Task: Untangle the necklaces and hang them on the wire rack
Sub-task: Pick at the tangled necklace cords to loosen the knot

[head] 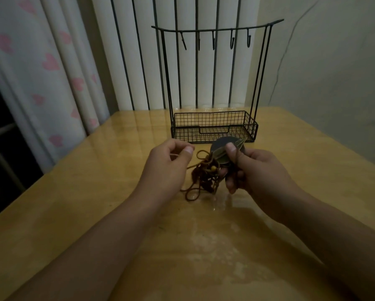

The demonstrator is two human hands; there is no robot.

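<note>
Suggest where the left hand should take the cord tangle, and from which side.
Grip the open loop at the tangle's top left, coming from the left. It stands clear of the dense knot, facing the left hand, so the fingers can likely hook it. The right hand already holds the pendants and cords on the right. The rack hooks are bare.

Bare tabletop [78, 192] lies open left, right and near of both hands. Directly beyond them stands the wire rack [214, 127]; its basket wall blocks low approach, while the space between the uprights, under the row of hooks [213, 41], is open. Curtain [41, 72] borders the left edge.
</note>
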